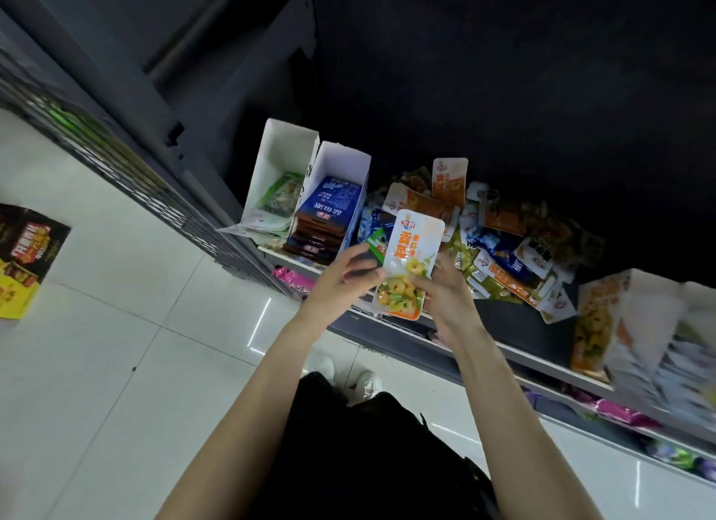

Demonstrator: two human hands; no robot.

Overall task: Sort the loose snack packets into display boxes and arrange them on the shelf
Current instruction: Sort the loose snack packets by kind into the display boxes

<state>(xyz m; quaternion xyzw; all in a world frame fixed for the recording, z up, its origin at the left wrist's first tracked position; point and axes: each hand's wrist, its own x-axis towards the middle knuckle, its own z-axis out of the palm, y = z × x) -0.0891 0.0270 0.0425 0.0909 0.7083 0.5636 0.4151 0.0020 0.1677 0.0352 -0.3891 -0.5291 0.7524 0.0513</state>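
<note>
Both hands hold one orange and white snack packet upright above the front edge of the shelf. My left hand pinches its left edge; my right hand grips its lower right side. Behind it a heap of loose packets in orange, blue and green lies on the shelf. To the left stand two white display boxes: one with green packets, one with blue packets. An orange display box stands at the right.
More white boxes fill the shelf's right end. Lower shelves hold pink and purple packets. A yellow and black carton lies on the tiled floor at left. My shoes are below the shelf edge.
</note>
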